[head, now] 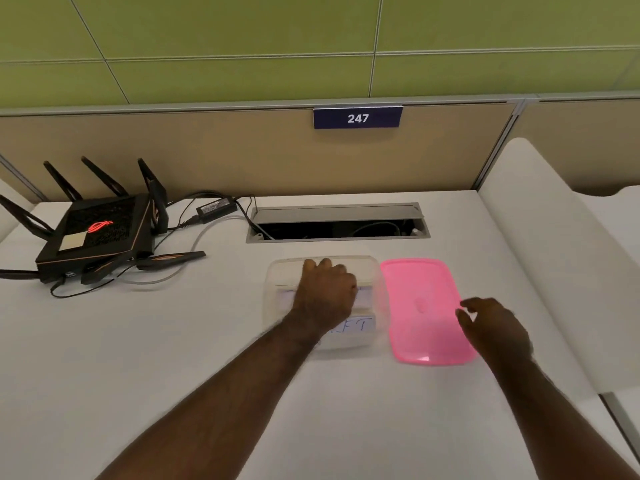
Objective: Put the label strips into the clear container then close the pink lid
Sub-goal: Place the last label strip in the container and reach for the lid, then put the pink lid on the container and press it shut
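1. A white desk (173, 341) is seen from above.
2. A clear container (375, 271) holds label strips (360, 325).
3. A pink lid (426, 306) lies flat just beside it.
4. The left hand (325, 296) is curled inside the container; any grip is hidden.
5. The right hand (493, 329), fingers loosely spread, touches the lid's edge.
6. The strips should probably be laid flat before the lid is lifted.
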A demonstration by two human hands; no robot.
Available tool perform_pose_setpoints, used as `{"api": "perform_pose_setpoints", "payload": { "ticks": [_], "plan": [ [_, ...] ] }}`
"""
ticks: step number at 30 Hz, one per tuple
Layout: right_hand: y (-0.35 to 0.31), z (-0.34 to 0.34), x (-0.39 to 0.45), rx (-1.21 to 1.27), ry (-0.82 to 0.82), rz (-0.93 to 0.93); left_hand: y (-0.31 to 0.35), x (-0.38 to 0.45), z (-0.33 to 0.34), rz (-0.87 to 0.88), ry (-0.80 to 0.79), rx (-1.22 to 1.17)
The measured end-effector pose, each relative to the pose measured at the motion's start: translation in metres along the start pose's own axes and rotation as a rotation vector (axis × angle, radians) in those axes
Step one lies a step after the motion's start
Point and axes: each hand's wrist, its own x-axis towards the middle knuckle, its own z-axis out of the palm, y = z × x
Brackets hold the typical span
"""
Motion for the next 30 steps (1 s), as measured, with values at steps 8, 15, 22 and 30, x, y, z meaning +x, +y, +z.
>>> {"api": "perform_pose_setpoints", "payload": {
  "ticks": [8, 15, 22, 30],
  "plan": [
    [0.037, 0.024, -0.035, -0.037, -0.087, 0.229, 0.131, 0.001, 0.032, 0.408, -0.152, 0.069],
    [0.044, 0.019, -0.029, 0.061, -0.119, 0.324, 0.168, -0.021, 0.057, 0.392, -0.370, 0.187],
    [0.056, -0.022, -0.019, 0.327, 0.011, 0.277, 0.170, -0.010, 0.044, 0.326, -0.149, -0.049],
    [0.022, -0.046, 0.007, 0.813, 0.124, 0.167, 0.124, 0.000, -0.024, -0.141, 0.057, -0.813]
  ]
}}
